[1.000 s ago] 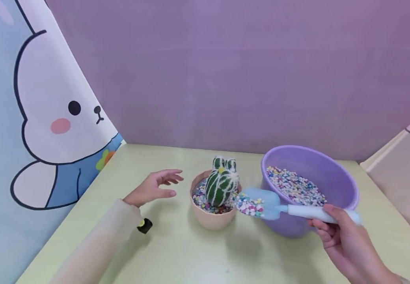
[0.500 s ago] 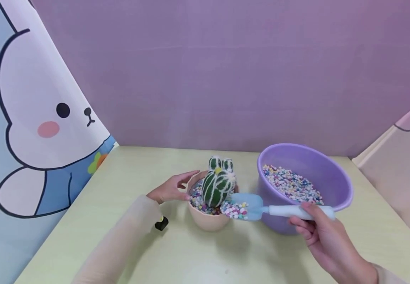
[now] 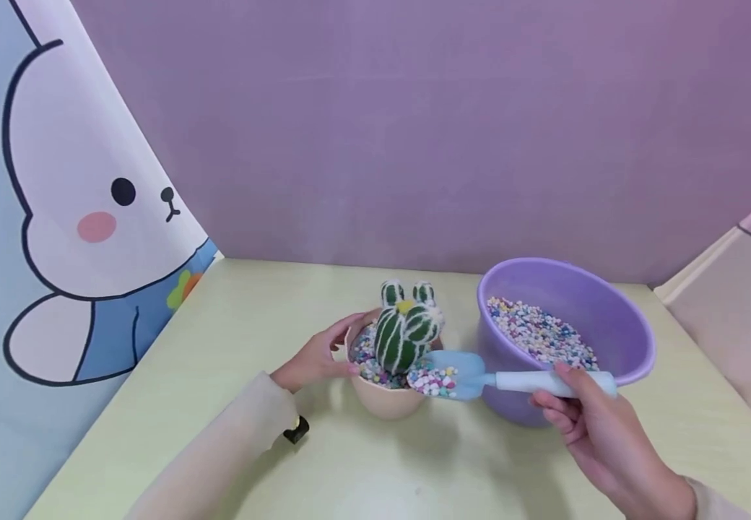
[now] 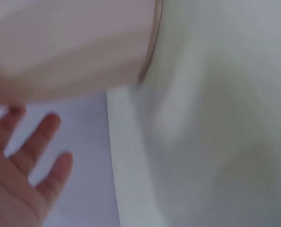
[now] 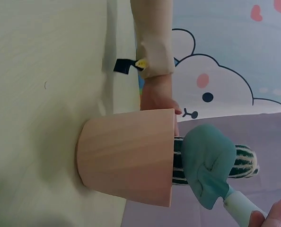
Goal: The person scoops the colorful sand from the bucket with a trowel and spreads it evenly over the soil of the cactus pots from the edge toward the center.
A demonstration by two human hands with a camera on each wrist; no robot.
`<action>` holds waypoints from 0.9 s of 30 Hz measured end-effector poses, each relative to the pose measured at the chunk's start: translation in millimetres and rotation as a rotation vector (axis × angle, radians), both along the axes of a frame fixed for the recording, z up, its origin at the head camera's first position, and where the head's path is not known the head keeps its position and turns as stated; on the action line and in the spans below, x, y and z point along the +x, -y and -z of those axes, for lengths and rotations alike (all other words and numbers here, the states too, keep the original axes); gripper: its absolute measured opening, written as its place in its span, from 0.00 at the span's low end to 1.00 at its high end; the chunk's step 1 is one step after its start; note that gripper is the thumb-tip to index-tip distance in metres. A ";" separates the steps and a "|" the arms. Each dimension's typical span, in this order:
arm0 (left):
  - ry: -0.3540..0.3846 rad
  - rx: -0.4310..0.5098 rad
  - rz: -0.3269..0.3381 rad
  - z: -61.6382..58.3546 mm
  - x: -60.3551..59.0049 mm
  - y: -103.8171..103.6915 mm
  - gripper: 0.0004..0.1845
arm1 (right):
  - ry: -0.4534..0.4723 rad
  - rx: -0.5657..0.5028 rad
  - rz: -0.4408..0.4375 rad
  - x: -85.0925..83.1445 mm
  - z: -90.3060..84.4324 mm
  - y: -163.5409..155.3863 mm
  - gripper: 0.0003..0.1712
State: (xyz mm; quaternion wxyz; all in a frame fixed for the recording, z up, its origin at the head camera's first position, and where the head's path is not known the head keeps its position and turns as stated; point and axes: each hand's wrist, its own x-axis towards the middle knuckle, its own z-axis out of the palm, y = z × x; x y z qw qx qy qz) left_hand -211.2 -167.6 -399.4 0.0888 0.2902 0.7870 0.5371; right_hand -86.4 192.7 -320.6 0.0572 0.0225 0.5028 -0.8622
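My left hand (image 3: pixel 313 362) is at the left side of a peach flowerpot (image 3: pixel 385 402), its thumb at the near side and a finger along the far rim. In the left wrist view, other fingers (image 4: pixel 39 139) spread below the pot wall. A green-and-white toy cactus (image 3: pixel 396 345) stands in the pot among colourful pebbles (image 3: pixel 364 352). My right hand (image 3: pixel 609 430) grips the pale handle of a light-blue trowel (image 3: pixel 471 375). Its blade carries loose pebbles (image 3: pixel 432 380), with the tip over the pot's right rim. From the right wrist, the blade's underside (image 5: pixel 207 158) covers part of the cactus.
A purple tub (image 3: pixel 512 404) holding many pebbles (image 3: pixel 547 336) stands right of the pot, behind the trowel handle. The pale yellow tabletop (image 3: pixel 271 303) meets a purple backdrop (image 3: pixel 375 159). A black tag (image 3: pixel 296 430) hangs from the left sleeve.
My left hand has moved right, from beside the pot to its rim. The loaded trowel has moved left, its tip now over the pot's edge. The head view has shifted slightly.
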 end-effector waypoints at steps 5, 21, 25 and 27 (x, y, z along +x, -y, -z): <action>-0.054 -0.030 -0.093 -3.2 25.0 -6.6 0.48 | -0.011 0.015 0.001 0.3 -2.4 -1.3 0.17; -0.008 -0.050 0.038 5.3 2.1 14.4 0.62 | 0.050 0.198 0.044 -8.3 -13.3 21.5 0.11; 0.020 -0.069 -0.052 -0.2 15.2 4.7 0.55 | -0.018 0.239 -0.017 -10.2 -16.6 18.0 0.13; 0.026 -0.109 -0.112 -4.2 24.2 -2.2 0.53 | -0.037 0.278 -0.026 -10.9 -19.3 16.3 0.10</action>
